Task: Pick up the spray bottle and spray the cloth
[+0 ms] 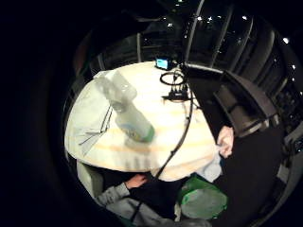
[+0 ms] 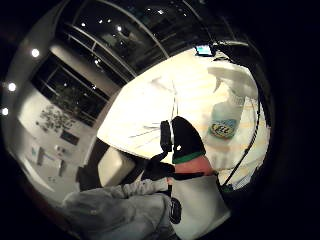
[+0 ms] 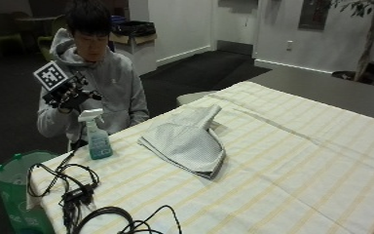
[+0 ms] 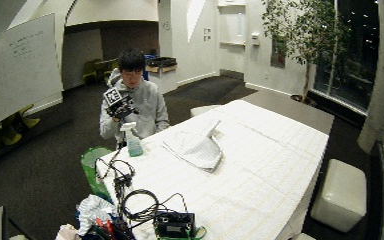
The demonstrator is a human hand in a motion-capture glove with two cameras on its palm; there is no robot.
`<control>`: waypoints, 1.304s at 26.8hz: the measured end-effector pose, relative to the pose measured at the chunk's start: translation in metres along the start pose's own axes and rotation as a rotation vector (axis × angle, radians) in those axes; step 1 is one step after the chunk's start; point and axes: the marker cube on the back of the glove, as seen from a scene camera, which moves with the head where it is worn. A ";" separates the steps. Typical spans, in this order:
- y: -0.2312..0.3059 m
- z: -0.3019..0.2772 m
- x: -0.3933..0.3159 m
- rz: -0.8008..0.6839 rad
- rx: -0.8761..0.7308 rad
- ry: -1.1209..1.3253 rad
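A clear spray bottle point(image 3: 98, 135) with a white trigger head and bluish liquid stands upright near the table's edge in front of the person. My gloved right hand point(image 3: 71, 97) hovers in the air above and slightly left of the bottle, not touching it, fingers loosely curled and holding nothing. A folded grey cloth point(image 3: 188, 138) lies flat on the striped tablecloth to the bottle's right. The palm views look down on the spray bottle point(image 1: 125, 111) point(image 2: 226, 112) and the cloth point(image 1: 94, 113). In the wide outside view the hand point(image 4: 120, 107) is above the bottle point(image 4: 133, 140).
Black cables and a charger point(image 3: 77, 195) lie coiled at the near table corner. A green bin point(image 3: 15, 187) stands beside the table below the bottle. The striped tablecloth point(image 3: 290, 161) stretches wide beyond the cloth. A white stool point(image 4: 338, 200) sits on the floor.
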 end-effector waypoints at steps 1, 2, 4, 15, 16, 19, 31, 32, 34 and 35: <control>0.000 0.000 0.008 0.017 -0.018 -0.042; 0.000 -0.001 0.016 0.035 -0.045 -0.082; -0.001 0.002 0.029 0.069 -0.079 -0.153; -0.030 0.045 0.077 0.004 -0.225 -0.476; -0.032 0.049 0.079 0.000 -0.221 -0.502; -0.037 0.061 0.079 0.053 -0.205 -0.580; -0.040 0.096 0.086 0.003 -0.451 -0.727; -0.040 0.098 0.086 0.008 -0.462 -0.730; -0.043 0.103 0.083 0.011 -0.477 -0.737; -0.044 0.105 0.082 0.008 -0.483 -0.742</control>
